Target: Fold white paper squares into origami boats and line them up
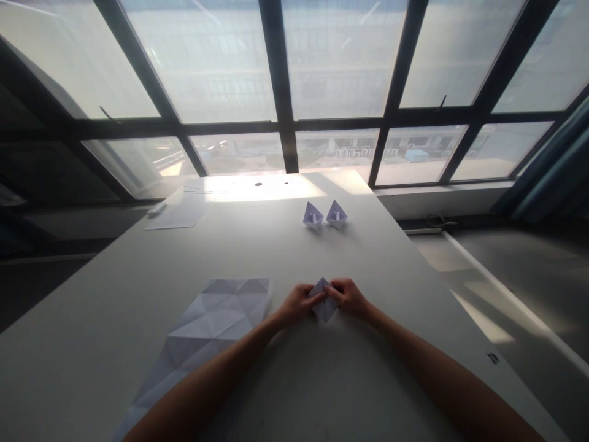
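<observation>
the left hand (294, 305) and the right hand (348, 298) meet over the near part of the white table (257, 252), both clamped on one small folded paper (326, 312) between them. it shows as a diamond, one corner pointing away from the person and one towards them, with a crease running down its middle. the left fingers are closed on its left side, the thumb laid across the top face; the right fingers are closed on its right side, thumb and fingertips near the upper middle. how the fingers sit underneath is hidden. beyond the hands, two paper boats (313, 217) stand side by side, just apart, each with a peak pointing up. to the left lies a creased sheet (216, 319), spread out with a grid of folds, its near part partly covered by the left forearm. at the far left of the table are flat sheets (177, 216), with a small white object (157, 209) at their left edge, too small to make out. sunlight falls across the far end, below the dark-framed window (211, 55), and a blue curtain (543, 162) hangs at the right
</observation>
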Motion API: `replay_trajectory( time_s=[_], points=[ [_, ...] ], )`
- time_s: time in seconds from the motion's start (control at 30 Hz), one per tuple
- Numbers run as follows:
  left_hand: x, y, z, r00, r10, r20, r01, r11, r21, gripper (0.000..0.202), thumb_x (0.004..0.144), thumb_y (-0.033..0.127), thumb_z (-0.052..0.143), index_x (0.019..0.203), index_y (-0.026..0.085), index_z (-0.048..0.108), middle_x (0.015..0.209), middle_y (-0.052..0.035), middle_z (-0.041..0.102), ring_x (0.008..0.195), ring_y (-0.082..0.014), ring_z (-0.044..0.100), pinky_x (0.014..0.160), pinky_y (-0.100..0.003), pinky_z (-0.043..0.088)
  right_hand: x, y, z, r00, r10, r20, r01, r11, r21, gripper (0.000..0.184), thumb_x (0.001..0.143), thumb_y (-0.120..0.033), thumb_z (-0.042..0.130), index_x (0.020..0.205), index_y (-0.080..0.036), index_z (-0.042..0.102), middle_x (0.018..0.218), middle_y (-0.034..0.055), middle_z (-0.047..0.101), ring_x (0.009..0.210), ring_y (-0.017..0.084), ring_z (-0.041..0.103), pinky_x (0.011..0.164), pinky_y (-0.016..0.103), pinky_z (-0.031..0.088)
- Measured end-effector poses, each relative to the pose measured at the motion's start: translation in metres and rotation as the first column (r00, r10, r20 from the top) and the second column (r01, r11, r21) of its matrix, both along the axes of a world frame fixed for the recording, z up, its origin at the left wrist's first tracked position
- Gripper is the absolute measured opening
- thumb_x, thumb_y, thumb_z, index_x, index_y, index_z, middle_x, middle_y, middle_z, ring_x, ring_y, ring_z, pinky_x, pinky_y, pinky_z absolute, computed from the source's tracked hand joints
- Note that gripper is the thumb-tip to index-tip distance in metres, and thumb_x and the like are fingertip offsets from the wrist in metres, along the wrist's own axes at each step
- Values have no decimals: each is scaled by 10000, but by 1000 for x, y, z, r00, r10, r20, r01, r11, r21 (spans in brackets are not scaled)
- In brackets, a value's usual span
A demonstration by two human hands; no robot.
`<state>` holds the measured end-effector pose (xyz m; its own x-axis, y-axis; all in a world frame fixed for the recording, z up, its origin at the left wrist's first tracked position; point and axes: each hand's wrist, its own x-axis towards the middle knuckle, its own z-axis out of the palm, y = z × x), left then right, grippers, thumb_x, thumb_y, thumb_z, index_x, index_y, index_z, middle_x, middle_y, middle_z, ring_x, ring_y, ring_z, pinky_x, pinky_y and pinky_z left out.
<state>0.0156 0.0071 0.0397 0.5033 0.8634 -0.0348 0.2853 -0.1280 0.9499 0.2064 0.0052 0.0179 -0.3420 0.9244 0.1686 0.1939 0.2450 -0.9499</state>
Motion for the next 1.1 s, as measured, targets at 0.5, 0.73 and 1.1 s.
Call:
replay_trajectory(
  time_s=[0.5, 0.73, 1.1],
  points=[
    [3, -2, -2, 994, -5, 105, 10, 999, -42, 575, 861, 637, 529, 765, 94, 694, 618, -11, 512, 604, -131, 422, 563, -236, 340, 5, 0, 0, 990, 78, -118, -82, 996, -34, 400, 878, -475, 559, 616, -183, 481, 596, -46, 368, 576, 107, 332, 531, 239, 256],
    [3, -6, -7, 989, 42, 143, -45, 999, 20, 568, 888, 616, 513, 746, 97, 693, 599, 0, 491, 596, -132, 424, 566, -242, 313, 3, -6, 1, 984, 6, -176, -10, 1000, -22, 435, 865, -489, 589, 585, -187, 449, 601, -46, 328, 578, 107, 310, 527, 245, 243],
    [-1, 0, -2, 890, 247, 384, -327, 932, 159, 443, 926, 515, 550, 978, 130, 764, 1032, -108, 635, 972, -229, 590, 834, -301, 457, 4, -5, 4, 923, -235, -305, 283, 951, 123, 416, 908, -431, 575, 589, -192, 457, 644, -27, 401, 587, 115, 375, 514, 243, 302]
  ],
)
